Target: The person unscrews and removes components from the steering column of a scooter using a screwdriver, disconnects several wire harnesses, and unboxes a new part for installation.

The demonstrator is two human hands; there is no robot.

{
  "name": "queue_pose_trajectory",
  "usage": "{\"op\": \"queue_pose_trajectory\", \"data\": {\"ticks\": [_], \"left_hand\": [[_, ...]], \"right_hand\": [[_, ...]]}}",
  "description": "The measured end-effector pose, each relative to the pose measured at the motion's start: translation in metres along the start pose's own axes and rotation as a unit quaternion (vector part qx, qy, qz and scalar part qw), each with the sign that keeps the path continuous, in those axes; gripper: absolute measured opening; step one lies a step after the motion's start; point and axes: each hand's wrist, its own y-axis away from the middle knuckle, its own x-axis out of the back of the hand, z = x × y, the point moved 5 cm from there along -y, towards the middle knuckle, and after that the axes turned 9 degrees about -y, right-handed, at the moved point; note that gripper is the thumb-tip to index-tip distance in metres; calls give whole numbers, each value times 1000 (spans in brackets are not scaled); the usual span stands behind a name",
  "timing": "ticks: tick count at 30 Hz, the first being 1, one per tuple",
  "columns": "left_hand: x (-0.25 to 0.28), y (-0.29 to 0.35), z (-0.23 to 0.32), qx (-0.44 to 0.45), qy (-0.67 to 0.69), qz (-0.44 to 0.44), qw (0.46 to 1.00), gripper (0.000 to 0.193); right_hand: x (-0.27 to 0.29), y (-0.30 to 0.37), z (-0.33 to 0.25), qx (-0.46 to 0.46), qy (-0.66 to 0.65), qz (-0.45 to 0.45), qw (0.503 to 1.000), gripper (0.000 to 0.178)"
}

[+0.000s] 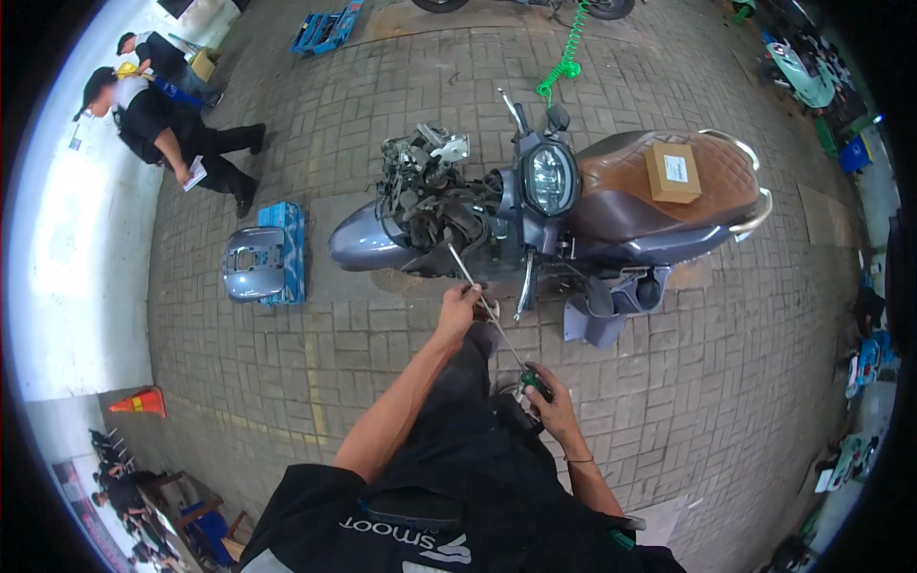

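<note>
A long screwdriver (pixel 509 344) with a green handle slants away from me toward a scooter. My right hand (pixel 554 403) is closed around the handle, close to my body. Farther up, the fingers of my left hand (pixel 460 310) pinch the thin shaft. The far end of the shaft reaches the scooter's bared front section (pixel 430 186), where wiring and metal parts are exposed; I cannot tell whether it touches anything. Behind the grey-blue front fender (pixel 363 239) stand the handlebars with the round-edged headlight (pixel 551 180). The scooter's brown quilted seat (pixel 611 177) extends to the right.
A cardboard box (pixel 674 174) rests on the seat. Left of the scooter, a grey body panel (pixel 254 265) lies on a blue crate (pixel 294 244). A person (pixel 167 129) with papers walks nearby. A blue toolbox (pixel 327 31), a green coiled hose (pixel 571 69) and an orange cone (pixel 141 402) are around.
</note>
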Motion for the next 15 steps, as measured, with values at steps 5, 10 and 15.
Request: {"op": "queue_pose_trajectory", "data": {"ticks": [5, 10, 15], "left_hand": [[-23, -86, 29, 5, 7, 13, 1000, 22], [-17, -162, 46, -24, 51, 52, 997, 22], [1, -198, 57, -41, 82, 107, 990, 23]], "right_hand": [[25, -87, -16, -10, -14, 41, 999, 44], [53, -186, -33, -29, 49, 32, 998, 41], [57, -263, -54, -16, 36, -48, 998, 37]]}}
